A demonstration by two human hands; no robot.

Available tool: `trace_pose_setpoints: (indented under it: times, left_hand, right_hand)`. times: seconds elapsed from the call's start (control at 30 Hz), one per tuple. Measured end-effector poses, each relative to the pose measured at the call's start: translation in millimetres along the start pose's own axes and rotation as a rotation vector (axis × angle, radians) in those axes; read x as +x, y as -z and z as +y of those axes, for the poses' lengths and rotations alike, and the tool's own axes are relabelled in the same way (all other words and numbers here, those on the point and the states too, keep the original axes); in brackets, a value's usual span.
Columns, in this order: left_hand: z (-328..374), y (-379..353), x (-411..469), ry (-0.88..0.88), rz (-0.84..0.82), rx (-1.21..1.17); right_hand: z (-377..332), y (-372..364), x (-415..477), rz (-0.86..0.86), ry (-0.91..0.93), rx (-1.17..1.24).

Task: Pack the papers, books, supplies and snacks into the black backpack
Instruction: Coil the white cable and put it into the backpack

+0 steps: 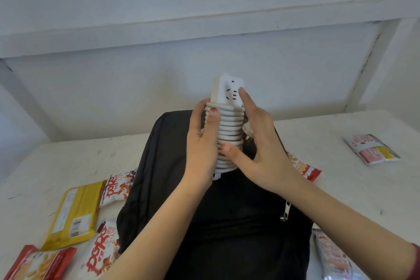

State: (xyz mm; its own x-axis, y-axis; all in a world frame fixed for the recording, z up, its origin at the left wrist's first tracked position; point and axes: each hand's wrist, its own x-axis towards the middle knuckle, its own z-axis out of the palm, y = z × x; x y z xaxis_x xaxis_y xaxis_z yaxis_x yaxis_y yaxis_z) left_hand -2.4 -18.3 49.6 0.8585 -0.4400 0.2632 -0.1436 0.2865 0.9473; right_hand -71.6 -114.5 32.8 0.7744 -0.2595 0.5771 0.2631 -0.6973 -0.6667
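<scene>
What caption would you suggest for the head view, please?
Both hands hold a cord-wrapped power strip above the backpack, snacks alongside.

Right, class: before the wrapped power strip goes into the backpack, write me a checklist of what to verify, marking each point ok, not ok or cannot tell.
1. Power strip gripped by both hands, left hand and right hand: ok.
2. Cord coiled tightly around the strip: ok.
3. Cord's plug end tucked in: cannot tell, hidden.
4. Strip held above the black backpack: ok.
5. Backpack opening unzipped wide enough: cannot tell, hands cover it.
6. Snack packs still on the table, not yet packed: not ok.
</scene>
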Motion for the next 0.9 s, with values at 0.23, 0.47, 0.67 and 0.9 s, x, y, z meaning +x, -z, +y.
trace_pose_setpoints:
  times: [0.23, 0.47, 0.67, 0.9]
  left_hand:
    - [19, 15, -3, 0.394, -0.265, -0.066]
    - [44, 22, -17, 0.430, -0.484, 0.016]
    - [53, 27, -31, 0.402, -0.571, 0.021]
    - [56, 59, -44, 0.430, -0.739, 0.078]
  right_hand:
    - [-21, 7, -13, -0.004, -0.217, -0.022]
    - [-54, -7, -30, 0.181, -0.421, -0.052]
    - [-66, -34, -52, 0.408, -0.469, 0.008]
    - [-90, -52, -74, 0.559, -0.500, 0.104]
